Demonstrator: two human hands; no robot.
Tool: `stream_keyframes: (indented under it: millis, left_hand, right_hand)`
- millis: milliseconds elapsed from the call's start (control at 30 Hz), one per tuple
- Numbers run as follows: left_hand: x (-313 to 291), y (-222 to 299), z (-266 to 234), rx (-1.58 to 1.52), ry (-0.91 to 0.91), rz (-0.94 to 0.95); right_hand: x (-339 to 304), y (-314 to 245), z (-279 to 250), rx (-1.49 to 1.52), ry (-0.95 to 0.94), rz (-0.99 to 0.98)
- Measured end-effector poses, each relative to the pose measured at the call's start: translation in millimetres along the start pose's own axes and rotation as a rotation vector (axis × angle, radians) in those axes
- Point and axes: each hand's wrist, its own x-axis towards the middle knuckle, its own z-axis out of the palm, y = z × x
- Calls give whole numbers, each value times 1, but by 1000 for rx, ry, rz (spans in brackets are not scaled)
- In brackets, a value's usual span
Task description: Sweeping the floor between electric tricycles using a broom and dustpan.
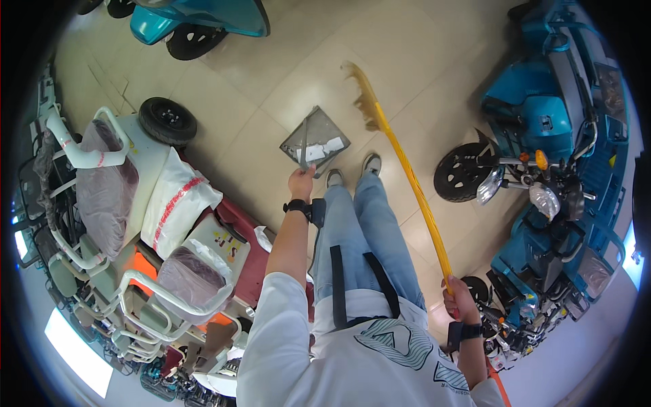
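Observation:
My left hand (302,182) is closed round the handle of a grey dustpan (327,126), which lies on the floor just ahead of my shoes. Some white scraps (316,149) that look like paper are in the pan. At the right, my right hand (461,300) grips the yellow shaft of a long broom (411,175). Its brown bristle head (365,95) reaches beyond the dustpan to the right, apart from it, on or just above the tiles. Part of the dustpan's handle is hidden by my left hand.
Teal three-wheelers (539,122) and their front wheel (464,173) stand along the right. Another teal vehicle (254,17) is at the far left. Plastic-wrapped seats (105,193), white rails and a black tyre (167,121) crowd the left side. Beige tiles (413,61) cover the floor.

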Motion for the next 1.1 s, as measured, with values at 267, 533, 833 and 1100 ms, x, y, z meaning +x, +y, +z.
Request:
stream_keyframes:
  millis: [267,533,833,1100]
  left_hand:
    - [-24,7,-17,75,4,24]
    - [-44,-8,-73,8,103,-43]
    - [-49,-39,-116,-99,251,-119]
    - [-107,-63,-132,-529,57,-244]
  right_hand:
    - [27,-15,30,-125,215,-109]
    - [61,-45,65,-235,206,-103]
    - [45,-52,59,-167,105,-109]
    - [46,-53,22,-139,253,-222]
